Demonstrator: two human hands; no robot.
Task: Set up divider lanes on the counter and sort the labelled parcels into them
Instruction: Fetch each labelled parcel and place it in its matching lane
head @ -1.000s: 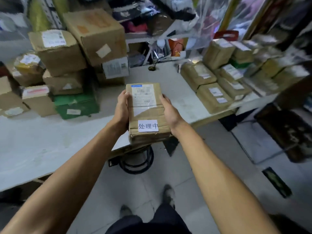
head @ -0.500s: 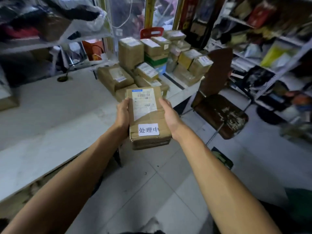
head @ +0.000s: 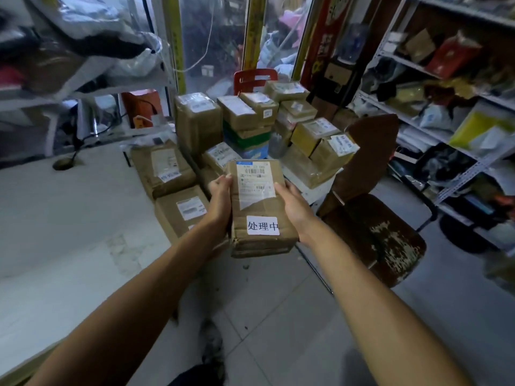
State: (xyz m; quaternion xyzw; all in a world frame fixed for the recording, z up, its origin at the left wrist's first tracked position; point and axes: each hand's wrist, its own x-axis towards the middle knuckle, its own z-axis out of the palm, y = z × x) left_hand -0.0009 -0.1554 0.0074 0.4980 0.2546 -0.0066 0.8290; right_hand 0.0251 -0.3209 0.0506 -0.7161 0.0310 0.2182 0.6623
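Hands clamp one brown cardboard parcel (head: pixel 257 207) from both sides: left hand (head: pixel 220 200) with fingers curled along its left edge, right hand (head: pixel 294 207) wrapped along its right edge. Parcel is held in the air, above the floor beside the white counter (head: pixel 69 218), barcode shipping label and white sticker with printed characters facing up. Beyond it, taped brown boxes (head: pixel 195 174) lie and stack on the counter's end. Worn dark chair (head: pixel 376 224) stands right.
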